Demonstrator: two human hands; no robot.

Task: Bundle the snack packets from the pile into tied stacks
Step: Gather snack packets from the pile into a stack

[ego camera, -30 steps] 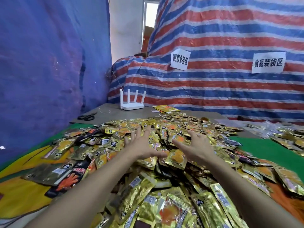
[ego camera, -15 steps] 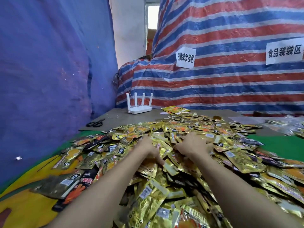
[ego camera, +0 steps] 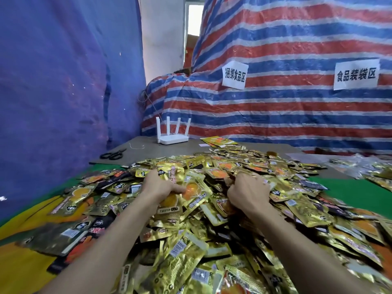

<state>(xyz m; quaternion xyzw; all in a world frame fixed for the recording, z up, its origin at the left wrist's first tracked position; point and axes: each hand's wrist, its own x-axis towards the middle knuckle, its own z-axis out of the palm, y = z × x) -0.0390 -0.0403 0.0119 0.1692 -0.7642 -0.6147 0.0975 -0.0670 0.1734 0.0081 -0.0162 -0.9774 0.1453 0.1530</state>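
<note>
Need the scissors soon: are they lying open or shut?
Shut: the scissors lie flat on the grey board, blades together, handle loops side by side.

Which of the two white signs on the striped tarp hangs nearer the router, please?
The smaller left sign, closest to the white router; the wider sign hangs far right.

Two hands, a left hand [ego camera: 158, 186] and a right hand [ego camera: 248, 193]. One pile of snack packets [ego camera: 301, 211], far too many to count singly. One white router [ego camera: 172, 139] with four antennas [ego camera: 168, 126]. One pair of scissors [ego camera: 113, 154]. Two paper signs, left sign [ego camera: 235, 75] and right sign [ego camera: 356, 74]. One striped tarp [ego camera: 297, 115], one blue sheet [ego camera: 63, 81].
</note>
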